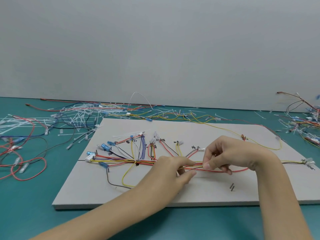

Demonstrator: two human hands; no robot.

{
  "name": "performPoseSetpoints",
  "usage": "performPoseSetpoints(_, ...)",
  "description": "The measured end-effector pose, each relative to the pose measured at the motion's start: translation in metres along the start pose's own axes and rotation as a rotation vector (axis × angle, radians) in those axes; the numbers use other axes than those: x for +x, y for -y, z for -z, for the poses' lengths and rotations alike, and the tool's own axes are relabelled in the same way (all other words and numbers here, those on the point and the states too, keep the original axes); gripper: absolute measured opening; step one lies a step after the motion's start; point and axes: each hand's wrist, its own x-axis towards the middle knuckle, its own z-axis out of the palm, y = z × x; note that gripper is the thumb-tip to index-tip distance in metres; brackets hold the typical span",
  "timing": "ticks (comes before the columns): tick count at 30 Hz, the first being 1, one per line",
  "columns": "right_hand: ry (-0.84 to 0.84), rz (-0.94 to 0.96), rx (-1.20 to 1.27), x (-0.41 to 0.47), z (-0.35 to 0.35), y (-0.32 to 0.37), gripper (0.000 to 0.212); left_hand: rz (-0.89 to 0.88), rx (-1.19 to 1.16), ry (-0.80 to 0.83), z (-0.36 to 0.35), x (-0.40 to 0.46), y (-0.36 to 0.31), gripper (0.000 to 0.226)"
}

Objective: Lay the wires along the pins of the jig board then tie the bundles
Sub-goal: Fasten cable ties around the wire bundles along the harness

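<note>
We find the multicoloured wire bundle [147, 162] lying across the flat grey jig board [199, 193] on the teal table [34, 213]. Left hand [174, 168] and right hand [230, 153] both pinch it mid-board.

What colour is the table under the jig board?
Teal green table, seen in the head view.

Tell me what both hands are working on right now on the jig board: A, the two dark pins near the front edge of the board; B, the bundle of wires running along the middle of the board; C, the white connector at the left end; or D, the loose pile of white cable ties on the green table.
B: the left hand and right hand both pinch the wire bundle over the middle of the jig board.
</note>
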Motion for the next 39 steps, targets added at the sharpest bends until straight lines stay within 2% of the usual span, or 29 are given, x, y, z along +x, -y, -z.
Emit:
performPoseSetpoints(4,-0.016,0.013,0.010,-0.001,0.002,-0.001,0.009,-0.062,0.049,-0.115,-0.007,0.010,-0.005,0.017)
performPoseSetpoints(7,-0.056,0.008,0.040,-0.003,0.003,-0.001,0.007,-0.031,0.038,-0.137,-0.010,0.017,-0.007,0.012)
performPoseSetpoints(9,-0.214,0.048,0.061,0.001,0.002,-0.001,0.008,-0.015,0.016,-0.121,-0.012,0.019,-0.009,0.010)
performPoseSetpoints(13,-0.673,0.218,0.200,0.014,-0.001,0.006,0.011,-0.034,0.047,-0.081,-0.025,0.015,-0.020,0.010)
performPoseSetpoints(16,-0.794,0.323,0.255,0.018,-0.005,0.013,0.013,-0.039,0.107,-0.047,-0.037,0.014,-0.029,0.012)
performPoseSetpoints(20,-0.828,0.355,0.263,0.020,-0.008,0.015,0.012,-0.048,0.132,0.041,-0.049,0.014,-0.035,0.011)
performPoseSetpoints(26,-0.836,0.351,0.275,0.022,-0.008,0.014,0.012,-0.167,0.182,0.120,-0.061,0.021,-0.041,0.013)
performPoseSetpoints(32,-0.822,0.343,0.268,0.023,-0.008,0.012,0.013,-0.155,0.065,0.100,-0.067,0.022,-0.037,0.012)
performPoseSetpoints(35,-0.824,0.337,0.277,0.022,-0.007,0.011,0.012,-0.084,-0.034,0.082,-0.066,0.025,-0.037,0.010)
performPoseSetpoints(39,-0.818,0.326,0.282,0.022,-0.007,0.011,0.012,-0.076,-0.033,0.064,-0.068,0.024,-0.039,0.010)
